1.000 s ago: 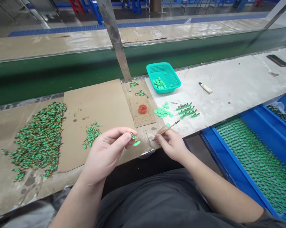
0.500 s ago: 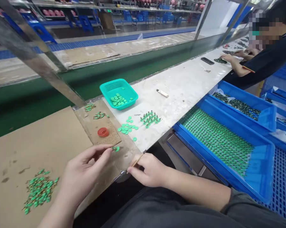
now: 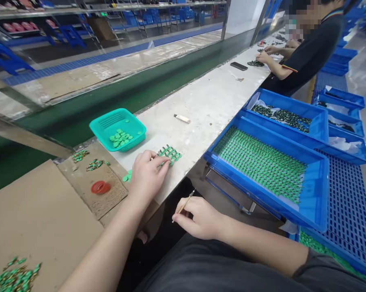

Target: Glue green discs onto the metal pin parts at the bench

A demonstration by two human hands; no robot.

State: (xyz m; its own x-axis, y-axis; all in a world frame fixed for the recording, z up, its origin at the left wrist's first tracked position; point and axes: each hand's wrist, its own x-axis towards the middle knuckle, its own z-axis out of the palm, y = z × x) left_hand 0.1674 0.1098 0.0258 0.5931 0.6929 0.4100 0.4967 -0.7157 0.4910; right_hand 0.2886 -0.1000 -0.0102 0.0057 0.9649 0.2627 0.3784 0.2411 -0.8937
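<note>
My left hand is over the white tabletop, thumb and fingers pinched at the near edge of a group of small green disc pieces with dark tops. A small green piece shows at the fingertips, partly hidden by them. Loose green discs lie beside that wrist, some covered by the hand. My right hand is closed around a thin brush with a wooden handle, in front of the table edge. Its tip points up and away.
A teal basket holds green discs. A red cap sits on cardboard, with piles of green and brass pieces. A small white tube lies farther along. A blue crate holds rows of green pieces. A co-worker works beyond.
My left hand has moved from above the cardboard, with a small green piece, to the group on the white tabletop. My right hand still holds the brush. The view has turned right.
</note>
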